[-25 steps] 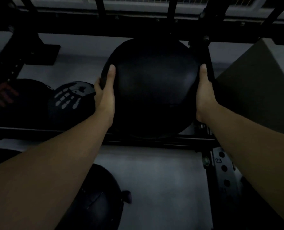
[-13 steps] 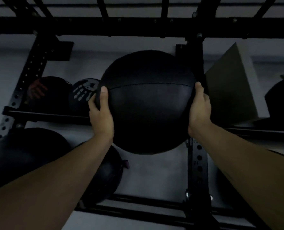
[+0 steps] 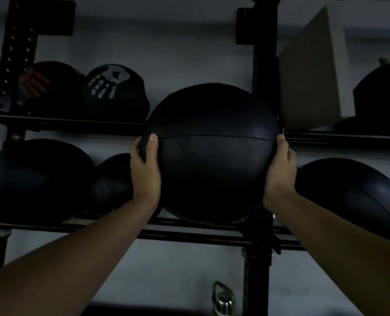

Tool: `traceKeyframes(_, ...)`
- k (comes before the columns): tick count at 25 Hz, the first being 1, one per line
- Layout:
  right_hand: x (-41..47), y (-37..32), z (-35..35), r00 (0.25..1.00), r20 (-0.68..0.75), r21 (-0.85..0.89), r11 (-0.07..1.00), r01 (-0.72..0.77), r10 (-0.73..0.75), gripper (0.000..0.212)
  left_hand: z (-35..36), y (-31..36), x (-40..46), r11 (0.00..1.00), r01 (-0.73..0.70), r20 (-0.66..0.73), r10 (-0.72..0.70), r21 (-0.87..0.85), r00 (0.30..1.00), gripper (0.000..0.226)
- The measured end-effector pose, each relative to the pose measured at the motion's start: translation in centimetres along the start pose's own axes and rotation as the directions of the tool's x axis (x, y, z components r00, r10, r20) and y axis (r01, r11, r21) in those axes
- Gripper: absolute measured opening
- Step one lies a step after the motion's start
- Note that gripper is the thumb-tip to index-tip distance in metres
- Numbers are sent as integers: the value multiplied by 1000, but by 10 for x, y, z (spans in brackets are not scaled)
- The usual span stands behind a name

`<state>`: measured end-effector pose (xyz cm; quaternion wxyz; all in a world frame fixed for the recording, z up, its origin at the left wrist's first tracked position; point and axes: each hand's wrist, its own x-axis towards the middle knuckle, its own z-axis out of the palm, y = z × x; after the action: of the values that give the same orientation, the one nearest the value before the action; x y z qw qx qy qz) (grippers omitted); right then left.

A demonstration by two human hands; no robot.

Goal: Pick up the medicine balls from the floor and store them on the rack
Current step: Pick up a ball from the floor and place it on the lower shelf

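I hold a large black medicine ball (image 3: 212, 153) with a stitched seam in front of the black metal rack (image 3: 70, 124). My left hand (image 3: 146, 169) grips its left side and my right hand (image 3: 280, 172) its right side, thumbs on the seam line. The ball's underside is just above the lower shelf rail (image 3: 189, 236); whether it touches is hidden. On that lower shelf sit two dark balls (image 3: 36, 179) to the left and another ball (image 3: 353, 192) to the right.
The upper shelf carries a ball with a white handprint (image 3: 114, 87), a ball with a red handprint (image 3: 50, 85), a grey box (image 3: 312, 76) and a dark ball (image 3: 381, 94) at far right. A rack upright (image 3: 264, 53) stands behind the held ball. A kettlebell (image 3: 222, 297) sits below.
The view has tilted up and the ball sits lower against the rack, from level with the upper shelf down to the lower shelf. Both hands keep the same grip.
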<state>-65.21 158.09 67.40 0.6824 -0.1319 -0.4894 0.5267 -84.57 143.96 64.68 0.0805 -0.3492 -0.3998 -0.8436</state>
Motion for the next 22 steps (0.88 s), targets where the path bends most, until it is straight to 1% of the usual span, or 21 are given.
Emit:
traceKeyframes(1, -1, 4, -5, 1000, -9, -19, 1000, -8, 7, 41, 0, -7, -4, 1000, 20, 0, -20, -6, 1000, 71)
traceKeyframes(4, -4, 19, -14, 999, -26, -64, 997, -36, 34, 28, -2, -25, -13, 996, 83, 8, -83, -19, 996, 69)
traceKeyframes(8, 0, 45, -15, 996, -57, -71, 995, -75, 72, 27, -4, -45, -9, 993, 117, 4, -117, 1, 993, 81)
traceKeyframes(10, 8, 61, -9, 994, -65, -70, 993, -95, 90, 32, -4, -59, -1, 991, 132, 3, -132, 18, 991, 84)
traceKeyframes(13, 27, 85, 7, 992, -55, -75, 990, -116, 113, 54, -6, -82, 18, 984, 173, -35, -171, 42, 985, 89)
traceKeyframes(14, 34, 95, 12, 993, -55, -103, 988, -111, 106, 59, -6, -91, 24, 981, 188, -42, -186, 50, 982, 89)
traceKeyframes(16, 51, 119, 15, 998, -51, -177, 983, -50, 41, 59, -4, -106, 33, 981, 180, -5, -180, 75, 984, 92)
traceKeyframes(17, 59, 133, 11, 999, -35, -213, 977, -1, -6, 57, 0, -115, 37, 983, 145, 35, -150, 111, 988, 92)
traceKeyframes(19, 73, 156, -1, 990, 12, -276, 951, 141, -143, 54, 14, -134, 44, 971, -8, 165, -32, 238, 986, 89)
traceKeyframes(20, 80, 164, -6, 969, 55, -310, 918, 246, -241, 51, 22, -143, 50, 951, -92, 245, 18, 295, 969, 87)
traceKeyframes(21, 87, 166, -6, 924, 142, -360, 851, 382, -355, 49, 30, -153, 59, 934, -146, 300, 44, 326, 953, 85)
traceKeyframes(22, 97, 168, -2, 854, 270, -410, 749, 520, -445, 48, 37, -162, 71, 929, -159, 318, 47, 335, 947, 84)
